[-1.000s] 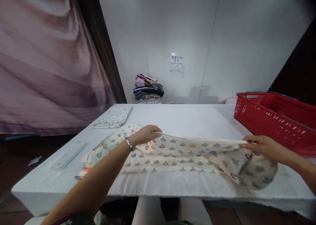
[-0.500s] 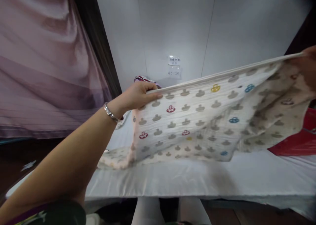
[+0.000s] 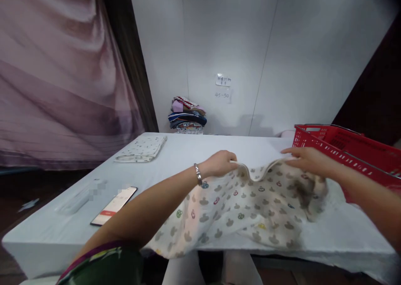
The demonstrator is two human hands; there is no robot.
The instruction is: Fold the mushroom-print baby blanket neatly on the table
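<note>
Head view, taking in a white-covered table point(image 3: 244, 145), with two bare hands just above its middle. Left hand point(image 3: 219, 163), ringed at the wrist by a silver bracelet point(image 3: 198, 174): thumb and fingers pressed together, pinching the pale hem of a patterned cloth point(image 3: 232, 201). Right hand point(image 3: 308, 160): pinching the same hem farther along between thumb and fingers, index finger stretched out past it. Between both grips, slack hem dipping in a loose curve. Below, spread rumpled across the near part of the table, cream fabric with rows of grey mushroom shapes, a few in red, blue, green and yellow; draped slightly over the near edge, above white-trousered legs point(image 3: 183, 270). Under the right hand, bunched and blurred.

Beside the left forearm, flat on the table, a phone point(image 3: 114, 205) with lit screen and red bar. Farther left, a clear packet point(image 3: 75, 199), partly pixelated. Near the far left corner, well apart from both hands, a folded white cloth point(image 3: 142, 148) with small dark marks. To the right, behind the right forearm, a red basket point(image 3: 372, 177) with pierced sides. Beyond the far edge, against a pale wall point(image 3: 200, 34), a stack of folded fabrics point(image 3: 188, 116) in mixed colours; higher up, two paper notes point(image 3: 223, 81), the lower reading "45-50". At far left, a pink curtain point(image 3: 62, 68).
</note>
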